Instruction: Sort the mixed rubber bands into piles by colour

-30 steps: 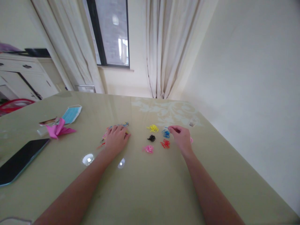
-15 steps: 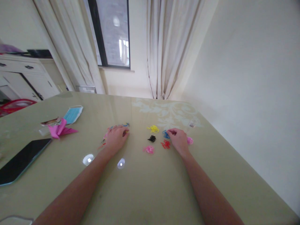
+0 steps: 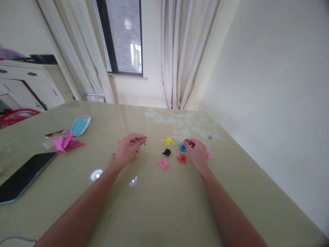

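This looks like a home. Past the left hand (image 3: 127,149) is a window (image 3: 124,37) with long curtains (image 3: 73,48). Far left of that hand is a white cupboard (image 3: 45,90).

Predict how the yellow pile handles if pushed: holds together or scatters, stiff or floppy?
Likely spreads rather than moving as one: the yellow pile looks like loose, thin strands, with some sticking out at the side. Probably floppy, since several strands look curved. Likely light too, given how thin they look.
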Motion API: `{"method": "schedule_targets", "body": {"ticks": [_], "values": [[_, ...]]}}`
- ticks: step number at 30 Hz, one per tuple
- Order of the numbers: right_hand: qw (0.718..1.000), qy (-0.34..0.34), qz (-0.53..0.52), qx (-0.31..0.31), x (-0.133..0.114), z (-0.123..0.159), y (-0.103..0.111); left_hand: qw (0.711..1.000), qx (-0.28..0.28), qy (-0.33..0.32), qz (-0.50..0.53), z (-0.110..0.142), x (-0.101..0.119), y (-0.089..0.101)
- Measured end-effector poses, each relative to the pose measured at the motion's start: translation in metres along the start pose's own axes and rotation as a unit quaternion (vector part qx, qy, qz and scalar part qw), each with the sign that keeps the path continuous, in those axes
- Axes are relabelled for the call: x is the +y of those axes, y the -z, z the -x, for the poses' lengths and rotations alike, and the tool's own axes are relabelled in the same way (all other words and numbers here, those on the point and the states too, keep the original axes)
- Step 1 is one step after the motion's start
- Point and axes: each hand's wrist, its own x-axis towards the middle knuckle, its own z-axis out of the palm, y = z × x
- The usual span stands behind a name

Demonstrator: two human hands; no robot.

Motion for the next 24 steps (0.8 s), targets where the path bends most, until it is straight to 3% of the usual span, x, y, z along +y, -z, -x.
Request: {"method": "schedule_targets", "body": {"ticks": [3,7,12,17,24], "values": [[0.996,0.061,-0.057,0.029,-0.019,0.011,0.003,0.993,-0.012,0.002,0.117,0.006,0.017,-0.002],[0.984,0.133,-0.117,0.003,-0.048,0.033,0.002,0.991,-0.011,-0.014,0.131,0.014,0.03,-0.005],[0.971,0.17,-0.149,-0.071,-0.063,0.051,-0.007,0.996,0.003,-0.049,0.072,0.017,0.027,-0.012],[0.968,0.174,-0.157,-0.09,-0.063,0.054,-0.009,0.994,0.018,-0.075,-0.082,0.019,0.023,-0.01],[0.969,0.171,-0.156,-0.087,-0.062,0.051,-0.009,0.984,-0.019,0.008,-0.177,0.012,0.01,-0.001]]}}
